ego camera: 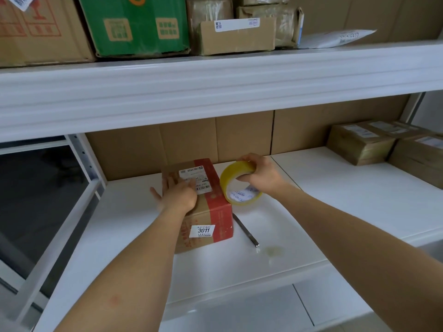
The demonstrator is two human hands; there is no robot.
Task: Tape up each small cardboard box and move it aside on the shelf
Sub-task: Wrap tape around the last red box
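The small brown cardboard box with a red band and white labels [203,204] sits on the white metal shelf [335,200]. The left hand [178,194] presses flat on its top, fingers straight. Just beside the box, the right hand [260,174] grips the yellowish roll of clear packing tape [237,184] upright, fingers curled over its rim; a slim grey tool, possibly a knife [245,230], lies nearby.

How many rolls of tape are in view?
1. The yellow tape roll stands on edge on the shelf, right of the small box, gripped by the right hand. Others may be hidden.
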